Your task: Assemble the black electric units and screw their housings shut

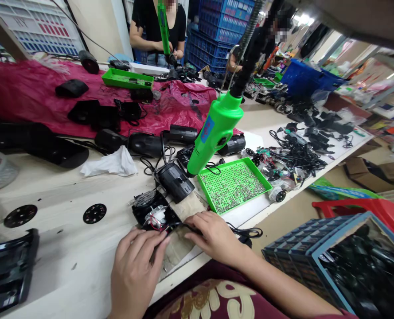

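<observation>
An opened black housing (142, 207) with a white and silver part and red wires inside lies at the table's front edge. My left hand (138, 261) is closed on its near edge, thumb and fingers together. To its right, my right hand (212, 235) has its fingers bent round a black cable at the housing's right side. Just behind stands a closed black housing (175, 180). A green power screwdriver (215, 133) hangs above, pointing down, touched by neither hand. Right of it, a green tray (235, 184) holds many small screws.
Black discs (95, 213), a white cloth (112, 163) and black shells (9, 270) lie to the left. Piled wired parts (283, 155) are at the right, above a blue crate (303, 261). Across the table, a person (158, 33) works beside a pink sheet (27, 99).
</observation>
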Tool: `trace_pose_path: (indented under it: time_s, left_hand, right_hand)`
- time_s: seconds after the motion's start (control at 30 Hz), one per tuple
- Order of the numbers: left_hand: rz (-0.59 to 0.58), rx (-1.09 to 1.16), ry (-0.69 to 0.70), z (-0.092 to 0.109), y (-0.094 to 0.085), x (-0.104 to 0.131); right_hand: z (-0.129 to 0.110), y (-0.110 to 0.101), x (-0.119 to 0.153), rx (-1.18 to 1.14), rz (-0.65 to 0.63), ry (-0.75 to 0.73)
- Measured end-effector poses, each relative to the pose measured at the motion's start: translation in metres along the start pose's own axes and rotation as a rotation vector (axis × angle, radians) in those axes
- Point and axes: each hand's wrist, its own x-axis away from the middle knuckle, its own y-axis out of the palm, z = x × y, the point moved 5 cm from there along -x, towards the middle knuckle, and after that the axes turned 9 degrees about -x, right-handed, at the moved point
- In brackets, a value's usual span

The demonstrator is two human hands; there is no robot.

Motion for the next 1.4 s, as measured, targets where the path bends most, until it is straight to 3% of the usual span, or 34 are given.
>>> trace_pose_path:
  time_s: [0.17,0.27,0.5,0.7,0.9,1.03,1.27,1.4]
  left_hand:
    - [0.046,-0.011,0.020,0.005,0.004,-0.006]
    - [0.065,-0.014,0.049,0.006,0.005,-0.007]
    - [0.056,-0.031,0.047,0.009,0.005,-0.002]
    - [0.027,-0.038,0.017,0.010,0.007,-0.002]
    - [-0.011,-0.022,0.009,0.013,0.011,-0.009]
    - [0.007,-0.019,0.002,0.015,0.011,-0.010]
    - [0.020,-0.018,0.011,0.016,0.011,-0.011]
    - [0.020,-0.021,0.019,0.015,0.011,-0.009]
  right_hand:
    - [0.001,-0.003,0.003,0.048,0.136,0.036]
    - [-0.008,-0.010,-0.003,0.138,0.134,0.032]
    - [-0.027,-0.013,-0.029,0.376,-0.179,0.275]
    - [-0.044,-0.013,-0.052,0.407,-0.319,0.272]
    - [-0.044,-0.011,-0.074,0.428,-0.453,0.263]
    - [-0.038,-0.010,-0.070,0.436,-0.422,0.259]
    - [-0.027,-0.006,-0.041,0.355,-0.329,0.245]
    - [-0.024,-0.007,-0.042,0.276,-0.296,0.268]
